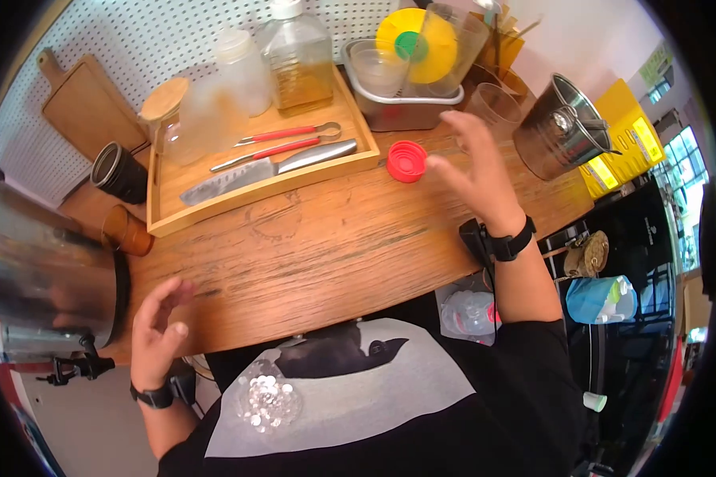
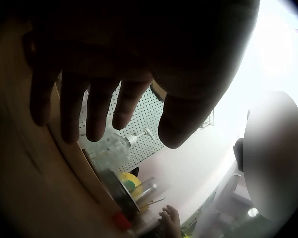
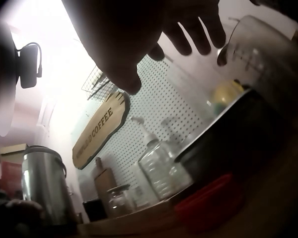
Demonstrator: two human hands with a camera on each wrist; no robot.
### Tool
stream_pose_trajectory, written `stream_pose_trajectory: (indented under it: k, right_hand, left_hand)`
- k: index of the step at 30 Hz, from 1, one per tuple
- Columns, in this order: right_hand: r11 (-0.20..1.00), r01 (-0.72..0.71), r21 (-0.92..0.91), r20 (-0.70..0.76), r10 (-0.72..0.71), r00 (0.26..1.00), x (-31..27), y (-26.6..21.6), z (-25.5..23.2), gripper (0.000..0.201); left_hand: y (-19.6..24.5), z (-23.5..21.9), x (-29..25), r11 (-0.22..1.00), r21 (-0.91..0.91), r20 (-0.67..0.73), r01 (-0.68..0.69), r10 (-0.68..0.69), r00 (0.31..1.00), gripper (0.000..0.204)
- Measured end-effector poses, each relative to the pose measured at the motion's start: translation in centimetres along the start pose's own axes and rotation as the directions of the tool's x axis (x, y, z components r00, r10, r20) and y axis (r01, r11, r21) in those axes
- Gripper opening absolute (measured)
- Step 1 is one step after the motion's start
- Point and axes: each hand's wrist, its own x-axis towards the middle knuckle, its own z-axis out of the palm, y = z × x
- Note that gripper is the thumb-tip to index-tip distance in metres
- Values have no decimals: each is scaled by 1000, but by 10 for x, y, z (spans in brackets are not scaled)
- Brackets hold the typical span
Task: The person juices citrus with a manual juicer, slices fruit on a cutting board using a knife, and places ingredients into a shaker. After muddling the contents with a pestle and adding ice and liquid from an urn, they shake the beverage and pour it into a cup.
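In the head view my right hand [image 1: 477, 171] hovers over the right part of the wooden table [image 1: 294, 246], thumb beside a red round lid [image 1: 406, 161], with a small gap or light contact I cannot tell. Its fingers are spread in the right wrist view, where the red lid [image 3: 211, 202] lies below. My left hand [image 1: 158, 330] is at the table's front left edge, fingers loosely bent and holding nothing; the left wrist view shows its fingers [image 2: 95, 114] hanging apart.
A wooden tray [image 1: 262, 191] bears a knife [image 1: 270, 168], red-handled tools, a bottle [image 1: 298, 63] and jars. Behind the lid stands a grey container [image 1: 402, 111] with clear cups. A metal pitcher [image 1: 553, 131] is at right, a brown cup [image 1: 127, 230] and large metal vessel [image 1: 40, 270] at left.
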Motion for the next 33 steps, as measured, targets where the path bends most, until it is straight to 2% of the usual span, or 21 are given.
stream_pose_trajectory:
  k: [1,3,4,5,6,7,9,11,13,15,16,17,19,20,22,25,28,32,33]
  right_hand:
    - [1000,12,15,12,-12,1000,-1,-4,7,62]
    - [994,-54,-100,232,76,970,3,-5,24,62]
    - [998,-7,-70,251,24,968,5,5,31,59]
    - [999,14,-53,264,1,965,9,7,32,59]
    - [996,-33,-77,333,57,941,11,8,33,56]
    - [991,-79,-108,396,116,911,12,9,33,53]
    - [995,-33,-91,383,65,922,14,3,34,46]
    - [997,-62,-49,381,76,921,22,-13,30,43]
    - [995,-96,-28,368,100,925,36,-37,32,40]
    - [1000,-23,-10,344,25,939,51,-52,36,39]
    - [999,27,-45,397,-7,918,59,-60,40,38]
    - [999,24,-45,399,-4,917,62,-68,49,38]
    - [989,149,-5,464,-129,876,70,-87,68,39]
    - [988,153,-6,464,-133,876,74,-92,80,39]
    - [931,254,263,422,-348,837,80,-100,113,43]
    - [910,235,342,469,-382,796,90,-122,151,45]
    - [894,266,361,444,-416,794,100,-141,189,42]
    - [865,304,400,388,-461,798,112,-164,234,37]
    - [862,293,414,377,-455,807,112,-167,246,36]
  left_hand:
    - [0,2,4,1000,2,-21,10,-9,1000,70]
    - [-1,8,12,999,22,33,-49,49,998,64]
    - [-2,10,14,999,24,2,-41,41,999,64]
    - [-3,11,17,995,53,74,-83,79,994,64]
    - [-3,12,18,989,78,149,-127,114,982,64]
    - [-2,12,16,989,82,126,-120,110,986,64]
    - [-1,8,13,983,123,145,-138,120,982,55]
    - [-9,-3,6,984,125,111,-126,112,987,55]
    - [-13,-11,-3,1000,22,28,-13,13,1000,55]
    - [-19,-17,-7,1000,-9,12,-2,2,1000,55]
    - [-21,-19,-9,999,-43,8,-2,2,1000,55]
    - [-21,-19,-12,999,-43,9,2,-2,1000,55]
    - [-22,-17,-17,998,-29,-4,49,-50,999,62]
    - [-24,-15,-18,998,-31,-8,47,-47,999,62]
    - [-35,-13,-21,998,-60,-16,19,-20,1000,59]
    - [-51,-11,-27,986,-159,-90,52,-67,994,55]
    - [-60,-12,-28,975,-221,-142,13,-45,989,51]
    - [-63,-14,-31,971,-238,-171,-22,-19,985,45]
    - [-65,-14,-32,970,-241,-131,-40,8,991,45]
